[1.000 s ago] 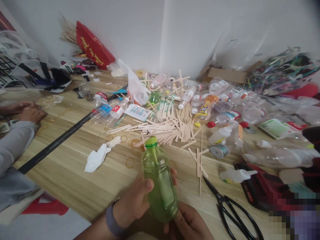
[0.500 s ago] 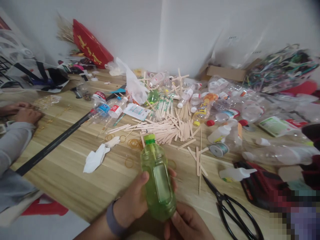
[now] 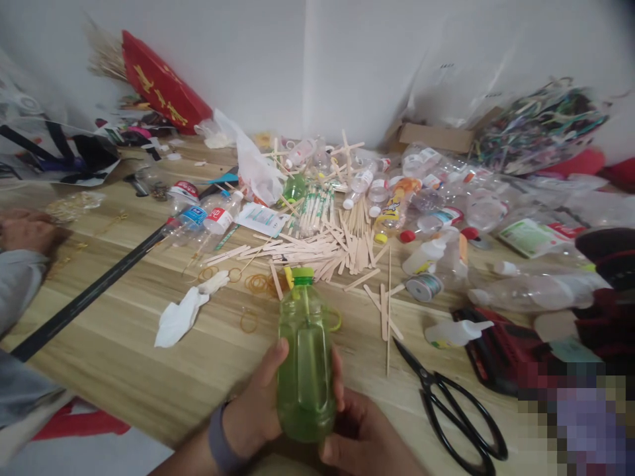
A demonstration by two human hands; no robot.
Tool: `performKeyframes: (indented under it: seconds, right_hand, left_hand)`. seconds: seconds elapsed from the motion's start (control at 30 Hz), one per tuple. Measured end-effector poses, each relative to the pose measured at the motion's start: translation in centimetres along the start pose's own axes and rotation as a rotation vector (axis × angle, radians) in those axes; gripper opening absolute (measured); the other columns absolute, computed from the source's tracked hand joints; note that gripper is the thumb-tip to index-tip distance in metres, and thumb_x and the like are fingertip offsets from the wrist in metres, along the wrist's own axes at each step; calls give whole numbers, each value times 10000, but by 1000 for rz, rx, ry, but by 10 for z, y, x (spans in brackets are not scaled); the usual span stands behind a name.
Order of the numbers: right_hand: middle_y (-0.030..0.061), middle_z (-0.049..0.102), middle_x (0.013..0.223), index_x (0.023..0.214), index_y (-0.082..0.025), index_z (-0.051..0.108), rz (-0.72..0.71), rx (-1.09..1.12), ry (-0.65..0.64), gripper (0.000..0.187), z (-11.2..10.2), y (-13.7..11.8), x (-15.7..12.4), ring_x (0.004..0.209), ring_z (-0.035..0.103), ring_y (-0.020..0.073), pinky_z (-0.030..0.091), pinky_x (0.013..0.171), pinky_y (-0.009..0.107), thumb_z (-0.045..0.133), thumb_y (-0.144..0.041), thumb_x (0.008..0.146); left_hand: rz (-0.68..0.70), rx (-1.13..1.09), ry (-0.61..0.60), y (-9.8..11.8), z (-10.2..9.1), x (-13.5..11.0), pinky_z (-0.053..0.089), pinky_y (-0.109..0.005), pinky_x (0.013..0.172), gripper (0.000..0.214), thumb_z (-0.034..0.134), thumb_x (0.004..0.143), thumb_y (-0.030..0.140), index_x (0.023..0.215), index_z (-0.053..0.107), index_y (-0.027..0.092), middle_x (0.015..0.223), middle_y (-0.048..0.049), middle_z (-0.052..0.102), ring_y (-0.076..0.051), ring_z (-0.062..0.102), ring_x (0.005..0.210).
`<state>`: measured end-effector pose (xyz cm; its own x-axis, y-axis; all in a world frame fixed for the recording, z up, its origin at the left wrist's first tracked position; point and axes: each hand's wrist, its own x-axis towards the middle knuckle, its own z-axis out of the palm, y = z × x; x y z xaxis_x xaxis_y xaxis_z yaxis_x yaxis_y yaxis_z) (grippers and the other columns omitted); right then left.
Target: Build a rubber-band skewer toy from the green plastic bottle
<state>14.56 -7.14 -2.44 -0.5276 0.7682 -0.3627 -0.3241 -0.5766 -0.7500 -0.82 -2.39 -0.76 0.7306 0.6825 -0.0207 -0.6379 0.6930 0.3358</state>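
Observation:
A green plastic bottle [image 3: 306, 370] with a bright green cap stands nearly upright between my hands, over the front of the wooden table. A thin stick or straw shows faintly through its upper part. My left hand [image 3: 268, 393] is wrapped round its side, thumb in front, fingertips showing on the far side. My right hand [image 3: 364, 433] is closed at the lower right of the bottle, its thumb near the base; its other fingers are partly hidden. Black scissors [image 3: 446, 410] lie to the right of my right hand. Wooden craft sticks [image 3: 322, 254] are heaped beyond the bottle.
Many clear plastic bottles [image 3: 486, 211] crowd the right and back. Rubber bands [image 3: 262, 283] and a white tissue [image 3: 181, 317] lie left of centre. A glue bottle [image 3: 456, 334] sits by a red and black tool [image 3: 516, 357]. Another person's hand [image 3: 27, 231] rests at the left edge.
The green bottle has turned from a tilt to nearly upright. My right hand has shifted slightly left along its base. The whole view has moved a little to the right.

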Motion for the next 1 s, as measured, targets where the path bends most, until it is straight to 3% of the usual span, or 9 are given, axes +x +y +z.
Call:
performKeyframes:
  seconds: [0.07, 0.2, 0.27, 0.37, 0.57, 0.73, 0.8, 0.9, 1.0]
  right_hand:
    - [-33, 559, 682, 821, -195, 636, -32, -11, 7, 548, -7, -13, -2, 565, 439, 86, 304, 536, 229, 893, -545, 487]
    - [41, 636, 875, 938, -174, 679, -165, -101, 376, 480, -9, -53, -4, 634, 537, 112, 377, 528, 232, 714, -610, 740]
    - [30, 642, 769, 966, -172, 667, -111, -100, 314, 464, -2, -67, 1, 614, 587, 137, 415, 545, 251, 701, -589, 767]
    - [-5, 607, 601, 842, -174, 634, -53, 68, 154, 360, 7, -69, 10, 506, 554, 122, 404, 517, 241, 729, -515, 775]
    - [-29, 585, 694, 740, -146, 664, -148, 348, 262, 307, 0, -60, 9, 572, 481, 54, 381, 503, 166, 885, -332, 634]
    - [4, 632, 727, 575, -163, 622, -176, 526, 430, 359, -20, -73, -9, 624, 550, 101, 459, 513, 200, 918, -364, 548]
    - [11, 648, 738, 626, -162, 655, -164, 564, 538, 340, -35, -80, -24, 557, 515, 75, 460, 481, 189, 930, -330, 517]
    - [-73, 428, 499, 686, -148, 672, -239, 592, 629, 314, -62, -88, -51, 406, 341, 33, 382, 360, 158, 907, -295, 538]
    - [-72, 438, 518, 667, -177, 639, -383, 620, 718, 275, -82, -93, -69, 410, 344, 29, 417, 369, 135, 878, -167, 531]
  left_hand:
    - [29, 26, 3, 1, -1, 0, 485, -253, 646, 645, 576, 798, 660, 1030, 690, 70, 834, -106, 713, -188, 664, 741]
    - [-22, 88, 12, 4, 1, 4, 492, -224, 585, 594, 622, 767, 642, 952, 717, 86, 829, -83, 704, -164, 655, 684]
    - [-84, 103, -2, 5, 4, 6, 486, -206, 559, 641, 624, 740, 679, 927, 727, 75, 783, -81, 699, -153, 649, 652]
    - [-115, 126, -37, 5, 6, 7, 469, -187, 524, 715, 612, 705, 732, 899, 734, 55, 725, -90, 694, -149, 639, 622]
    - [-29, 107, 14, 12, 1, 2, 528, -215, 588, 566, 636, 764, 632, 935, 718, 99, 825, -74, 702, -150, 666, 665]
    - [52, 88, 3, 29, -1, -3, 540, -219, 583, 510, 620, 783, 603, 946, 686, 124, 844, -64, 673, -146, 665, 662]
    - [71, 99, -5, 39, 1, -7, 538, -220, 584, 519, 617, 782, 599, 1046, 665, 156, 840, -55, 666, -144, 661, 656]
    - [158, 124, 27, 55, 4, -13, 540, -223, 585, 569, 633, 773, 587, 1183, 621, 193, 831, -43, 666, -134, 645, 641]
    - [248, 172, 91, 67, 6, -18, 541, -231, 574, 531, 652, 763, 565, 1136, 638, 187, 806, -41, 670, -139, 634, 626]
